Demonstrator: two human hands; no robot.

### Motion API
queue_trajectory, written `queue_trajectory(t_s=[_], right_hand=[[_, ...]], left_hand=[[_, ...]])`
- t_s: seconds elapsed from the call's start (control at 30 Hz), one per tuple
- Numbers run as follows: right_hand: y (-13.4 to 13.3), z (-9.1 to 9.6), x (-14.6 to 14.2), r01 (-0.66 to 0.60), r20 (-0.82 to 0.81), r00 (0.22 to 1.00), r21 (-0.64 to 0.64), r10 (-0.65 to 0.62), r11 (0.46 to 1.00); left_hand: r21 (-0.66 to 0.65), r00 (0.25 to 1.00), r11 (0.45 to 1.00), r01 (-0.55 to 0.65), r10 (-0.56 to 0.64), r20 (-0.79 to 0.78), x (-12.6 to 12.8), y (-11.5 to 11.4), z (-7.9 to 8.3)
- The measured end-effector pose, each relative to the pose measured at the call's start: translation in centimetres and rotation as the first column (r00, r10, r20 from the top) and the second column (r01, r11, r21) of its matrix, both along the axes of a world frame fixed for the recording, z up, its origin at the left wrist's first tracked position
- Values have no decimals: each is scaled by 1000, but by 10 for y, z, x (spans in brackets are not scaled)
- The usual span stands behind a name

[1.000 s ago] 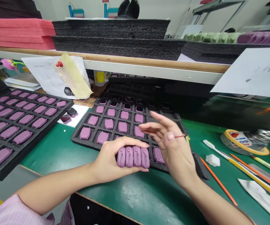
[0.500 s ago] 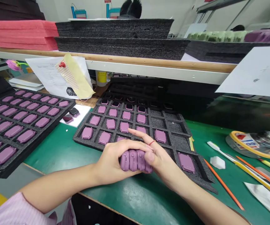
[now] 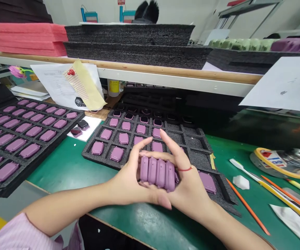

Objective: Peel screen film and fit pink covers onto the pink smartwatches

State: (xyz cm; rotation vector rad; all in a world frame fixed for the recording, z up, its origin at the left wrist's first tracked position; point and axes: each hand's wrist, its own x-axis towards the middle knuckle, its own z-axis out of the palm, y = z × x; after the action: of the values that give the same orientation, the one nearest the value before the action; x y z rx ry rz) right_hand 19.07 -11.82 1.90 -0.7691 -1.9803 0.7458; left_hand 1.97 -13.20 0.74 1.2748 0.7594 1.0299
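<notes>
My right hand (image 3: 189, 182) has lifted off the top of the row and turned to face my left hand (image 3: 125, 184). Both hands are partly open, with thumbs and fingers spread, and together they hold four mauve watch-shaped covers (image 3: 157, 173) pressed side by side between the palms. The covers sit over the near edge of the black foam tray (image 3: 195, 144), whose cells hold more of the same covers.
</notes>
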Motion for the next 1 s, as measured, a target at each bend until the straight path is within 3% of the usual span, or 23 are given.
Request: queue_trajectory(t_s=[0.1, 0.23, 0.43, 0.6, 0.7, 0.8, 0.87, 1.0], right_hand=[[3, -4, -1, -79, 138, 989, 145, 59, 986], [6, 5, 5, -56, 159, 986, 58, 46, 997], [8, 34, 18, -32, 73, 997, 40, 30, 999], [7, 36, 18, -25, 24, 999, 25, 24, 999], [4, 35, 17, 129, -143, 982, 58, -120, 990], [-1, 34, 18, 290, -342, 904, 49, -257, 956], [-3, 32, 19, 228, -333, 921, 37, -204, 973], [-2, 26, 18, 22, -67, 998, 48, -18, 999]], left_hand=[[-274, 981, 955, 112, -62, 184, 4, 4, 1], [-457, 921, 856, 243, -56, 385, 4, 9, -2], [-411, 809, 837, 360, -61, 584, -2, 9, 2], [-426, 817, 823, 375, -76, 572, -3, 9, 1], [-414, 823, 824, 386, -105, 559, -4, 10, 0], [-382, 805, 827, 413, -136, 577, -5, 10, -2], [-369, 796, 828, 422, -143, 589, -6, 10, -2], [-345, 785, 827, 444, -173, 595, -7, 9, 0]])
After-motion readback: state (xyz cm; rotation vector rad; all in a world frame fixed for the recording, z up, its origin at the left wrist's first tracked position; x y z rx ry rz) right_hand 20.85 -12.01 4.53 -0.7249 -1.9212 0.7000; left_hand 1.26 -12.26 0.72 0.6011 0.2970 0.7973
